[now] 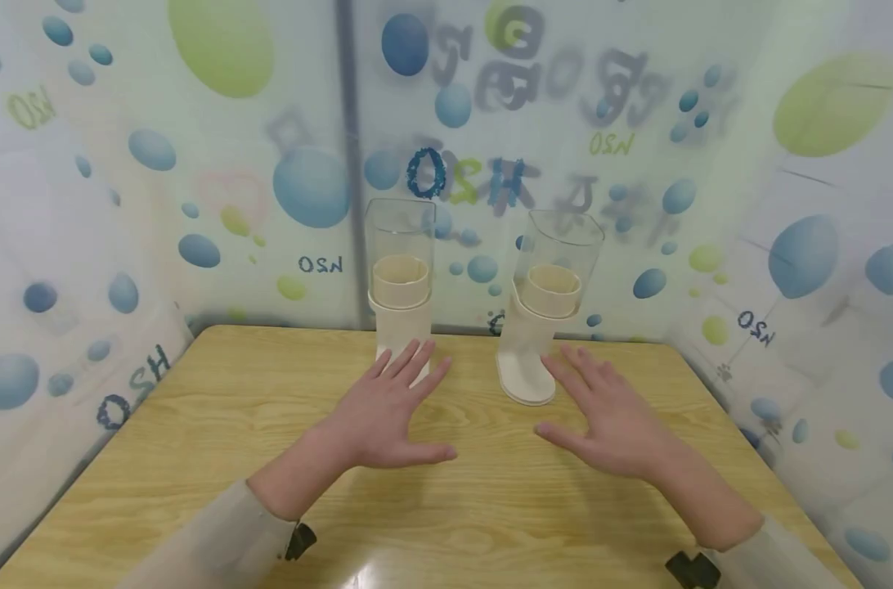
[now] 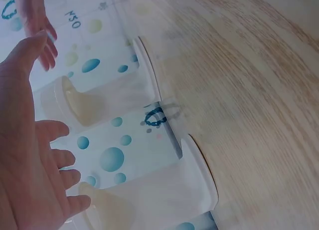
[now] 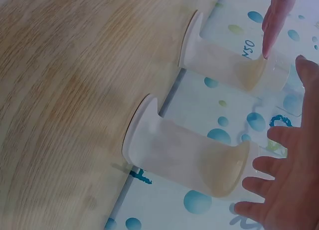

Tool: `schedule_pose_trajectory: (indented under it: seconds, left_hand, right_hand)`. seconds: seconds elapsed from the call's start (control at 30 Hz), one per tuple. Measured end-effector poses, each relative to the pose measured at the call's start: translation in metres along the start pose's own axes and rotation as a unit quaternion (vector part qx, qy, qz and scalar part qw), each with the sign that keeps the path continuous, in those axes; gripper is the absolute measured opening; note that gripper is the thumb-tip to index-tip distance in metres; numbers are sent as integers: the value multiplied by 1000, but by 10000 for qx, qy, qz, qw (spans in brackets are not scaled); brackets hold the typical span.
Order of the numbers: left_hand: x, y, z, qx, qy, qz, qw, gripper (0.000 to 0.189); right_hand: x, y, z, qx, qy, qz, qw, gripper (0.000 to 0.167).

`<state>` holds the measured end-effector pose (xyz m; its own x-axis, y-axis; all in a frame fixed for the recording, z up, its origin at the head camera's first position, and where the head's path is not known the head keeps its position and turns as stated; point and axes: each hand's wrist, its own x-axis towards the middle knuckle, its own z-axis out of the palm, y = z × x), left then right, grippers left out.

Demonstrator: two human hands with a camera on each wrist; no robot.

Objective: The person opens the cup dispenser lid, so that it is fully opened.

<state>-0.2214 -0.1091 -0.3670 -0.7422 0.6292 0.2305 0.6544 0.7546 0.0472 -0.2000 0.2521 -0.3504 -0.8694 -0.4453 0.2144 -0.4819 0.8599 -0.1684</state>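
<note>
Fingers [image 1: 433, 378] spread loosely, the left hand [image 1: 389, 417] and right hand [image 1: 617, 425] hold nothing above the tabletop [image 1: 483, 507]. Just beyond, toward its far edge, the left stand [image 1: 401, 299] and right stand [image 1: 540, 327] rise upright, long axes vertical, clear tops [image 1: 401, 225] up, rounded feet [image 1: 527, 383] toward the near edge.

Narrow gap between two stands [image 1: 529, 348]

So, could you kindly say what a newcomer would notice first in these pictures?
Probably the two pale, clear-topped stands, side by side near the far edge of the wooden table. Next, the left hand and right hand before them, fingers outstretched. Behind is a backdrop with blue and green ovals.
</note>
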Motion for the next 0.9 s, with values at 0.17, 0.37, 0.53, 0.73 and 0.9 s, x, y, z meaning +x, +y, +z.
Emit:
schedule_pose_trajectory:
  seconds: [0.17,0.37,0.53,0.73,0.9]
  left_hand:
    - [5,2,1,-176,104,32,9998,109]
    - [19,6,-2,-746,332,65,9966,101]
    - [38,11,-5,-1269,292,-49,9915,99]
    - [70,17,-12,-1685,178,-250,9852,96]
    - [99,17,-15,-2008,132,-384,9788,96]
  right_hand:
    - [-1,3,-10,91,486,211,9986,85]
    - [3,10,-23,357,985,647,9924,77]
    - [10,17,-39,824,1375,848,9834,77]
    - [31,22,-61,1265,2029,709,9684,77]
    - [55,25,-74,1525,2224,823,9594,84]
